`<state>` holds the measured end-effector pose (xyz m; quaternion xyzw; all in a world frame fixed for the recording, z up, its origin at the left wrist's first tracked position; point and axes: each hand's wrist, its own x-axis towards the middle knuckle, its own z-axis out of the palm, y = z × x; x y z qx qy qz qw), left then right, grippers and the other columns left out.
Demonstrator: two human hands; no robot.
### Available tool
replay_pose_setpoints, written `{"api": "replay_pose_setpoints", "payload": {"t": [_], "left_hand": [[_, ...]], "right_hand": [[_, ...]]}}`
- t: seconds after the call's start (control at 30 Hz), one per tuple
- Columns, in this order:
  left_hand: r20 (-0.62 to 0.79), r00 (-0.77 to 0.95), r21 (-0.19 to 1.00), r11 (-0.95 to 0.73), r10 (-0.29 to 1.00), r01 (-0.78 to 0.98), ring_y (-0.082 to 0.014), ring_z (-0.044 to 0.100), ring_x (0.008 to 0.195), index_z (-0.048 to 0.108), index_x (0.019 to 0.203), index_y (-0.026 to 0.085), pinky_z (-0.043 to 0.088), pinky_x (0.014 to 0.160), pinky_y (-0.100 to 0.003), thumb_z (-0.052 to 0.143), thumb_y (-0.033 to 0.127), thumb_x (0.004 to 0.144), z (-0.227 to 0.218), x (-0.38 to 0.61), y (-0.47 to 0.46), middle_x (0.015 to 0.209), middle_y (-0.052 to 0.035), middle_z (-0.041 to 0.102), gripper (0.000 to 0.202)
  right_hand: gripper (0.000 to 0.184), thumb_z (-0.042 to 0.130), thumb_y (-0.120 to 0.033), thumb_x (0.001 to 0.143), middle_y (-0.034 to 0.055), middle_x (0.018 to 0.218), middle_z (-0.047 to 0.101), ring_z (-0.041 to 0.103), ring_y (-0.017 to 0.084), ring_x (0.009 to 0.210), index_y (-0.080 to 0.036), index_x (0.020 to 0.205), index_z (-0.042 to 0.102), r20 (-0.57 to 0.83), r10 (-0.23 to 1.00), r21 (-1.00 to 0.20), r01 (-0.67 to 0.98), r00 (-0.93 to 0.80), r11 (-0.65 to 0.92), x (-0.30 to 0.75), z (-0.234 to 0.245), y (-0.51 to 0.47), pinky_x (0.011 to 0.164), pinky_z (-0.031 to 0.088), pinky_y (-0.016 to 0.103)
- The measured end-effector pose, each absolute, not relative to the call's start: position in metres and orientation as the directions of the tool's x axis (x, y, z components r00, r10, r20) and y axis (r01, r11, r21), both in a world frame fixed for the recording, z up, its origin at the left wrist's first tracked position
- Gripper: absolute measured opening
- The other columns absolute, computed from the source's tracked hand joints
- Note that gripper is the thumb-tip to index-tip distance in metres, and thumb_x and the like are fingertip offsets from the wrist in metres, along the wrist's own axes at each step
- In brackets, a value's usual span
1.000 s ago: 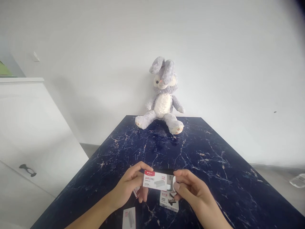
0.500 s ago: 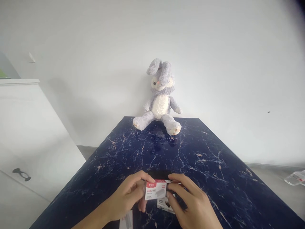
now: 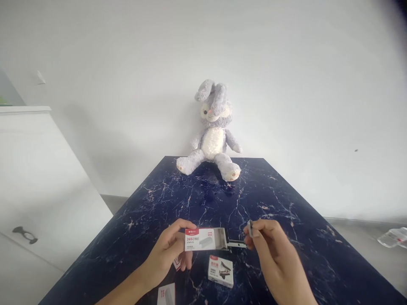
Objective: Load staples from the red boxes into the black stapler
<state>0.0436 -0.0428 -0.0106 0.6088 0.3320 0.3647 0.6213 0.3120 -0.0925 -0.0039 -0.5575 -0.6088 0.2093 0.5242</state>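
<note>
Drawn toward three o'clock since half a second ago, my right hand [image 3: 275,256] pinches a small grey metallic strip [image 3: 249,229] in the head view. My left hand [image 3: 167,248] pinches a white-and-red rectangular cardboard staple box [image 3: 199,240], its grey tray [image 3: 220,238] partly out, at six o'clock from a seated grey plush rabbit [image 3: 213,142].

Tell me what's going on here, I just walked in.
A person's left grip holds a white-and-red staples box with its tray partly out. The right grip pinches a small gray piece, perhaps staples, apart from the box. Another box picturing a black tool lies on the dark blue table nearby, and a plush rabbit sits at the far end.
</note>
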Motion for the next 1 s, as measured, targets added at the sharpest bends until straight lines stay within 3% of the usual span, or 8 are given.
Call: {"api": "replay_pose_setpoints", "payload": {"t": [0.1,0.3,0.5,0.67,0.77,0.87,0.93,1.0], "left_hand": [[0.041,0.508,0.995,0.01,0.86,-0.097,-0.0112,0.052,0.047,0.055,0.115,0.018,0.041,0.05,-0.022,0.049,0.044,0.098,-0.017,0.044,-0.043,0.06,-0.002,0.067,0.031],[0.03,0.569,0.999,-0.001,0.822,-0.051,-0.011,0.058,0.05,0.057,0.112,0.017,0.038,0.052,-0.021,0.051,0.046,0.098,-0.013,0.049,-0.048,0.065,-0.0054,0.071,0.032],[0.108,0.723,0.993,-0.044,0.682,-0.107,-0.0168,0.068,0.066,0.053,0.135,0.017,0.046,0.062,-0.027,0.052,0.044,0.098,-0.011,0.049,-0.05,0.086,-0.0154,0.077,0.046],[0.165,0.762,0.983,-0.043,0.626,-0.178,-0.0237,0.073,0.084,0.058,0.131,0.023,0.054,0.074,-0.034,0.068,0.044,0.088,-0.019,0.051,-0.056,0.097,-0.0118,0.075,0.049],[0.113,0.776,0.987,0.021,0.62,-0.16,-0.0185,0.071,0.062,0.06,0.128,0.02,0.053,0.059,-0.026,0.067,0.047,0.087,-0.021,0.05,-0.058,0.074,-0.0056,0.072,0.049],[-0.074,0.831,0.995,0.095,0.551,0.026,-0.0087,0.052,0.038,0.059,0.128,0.017,0.042,0.045,-0.018,0.063,0.045,0.09,-0.016,0.046,-0.057,0.055,0.0016,0.061,0.047],[-0.169,0.812,0.984,0.052,0.559,0.169,-0.0062,0.044,0.039,0.059,0.127,0.017,0.037,0.046,-0.017,0.063,0.036,0.09,-0.011,0.043,-0.055,0.054,0.0046,0.056,0.042],[-0.111,0.721,0.975,-0.064,0.684,0.211,-0.0065,0.038,0.044,0.063,0.118,0.019,0.033,0.05,-0.018,0.06,0.032,0.091,-0.007,0.042,-0.052,0.053,0.0073,0.046,0.03]], "right_hand": [[0.027,0.042,-0.042,0.099,0.0025,0.077,0.064,0.062,0.016,0.071,-0.023,0.093,0.06,0.323,0.944,-0.896,0.343,0.068,0.282,0.306,-0.001,-0.091,0.065,0.053,0.024],[0.031,0.054,-0.047,0.093,0.0046,0.09,0.068,0.065,0.018,0.08,-0.021,0.102,0.069,0.172,0.98,-0.96,0.206,-0.1,0.19,0.29,0.001,-0.093,0.07,0.055,0.024],[0.032,0.053,-0.046,0.094,0.0042,0.084,0.066,0.062,0.016,0.073,-0.02,0.098,0.072,0.211,0.973,-0.935,0.269,-0.098,0.23,0.287,-0.002,-0.093,0.064,0.053,0.022],[0.029,0.045,-0.034,0.099,0.0052,0.093,0.064,0.062,0.016,0.079,-0.023,0.098,0.071,0.315,0.902,-0.847,0.342,-0.296,0.408,0.284,0.003,-0.099,0.072,0.052,0.025],[0.023,0.051,-0.035,0.096,0.0047,0.092,0.065,0.063,0.016,0.079,-0.023,0.107,0.067,0.29,0.942,-0.893,0.306,-0.172,0.331,0.288,-0.006,-0.096,0.072,0.053,0.025],[0.034,0.058,-0.041,0.092,0.0001,0.082,0.063,0.061,0.015,0.071,-0.024,0.121,0.055,0.175,0.979,-0.969,0.192,0.105,0.153,0.299,-0.018,-0.084,0.065,0.052,0.025],[0.034,0.062,-0.043,0.089,-0.0014,0.079,0.062,0.061,0.016,0.071,-0.024,0.115,0.054,0.095,0.98,-0.989,0.132,0.174,0.073,0.309,-0.024,-0.075,0.067,0.051,0.026],[0.028,0.066,-0.043,0.086,-0.0008,0.08,0.064,0.062,0.017,0.077,-0.023,0.101,0.056,0.032,0.982,-0.995,0.094,0.184,0.014,0.318,-0.027,-0.066,0.074,0.051,0.027]]}}
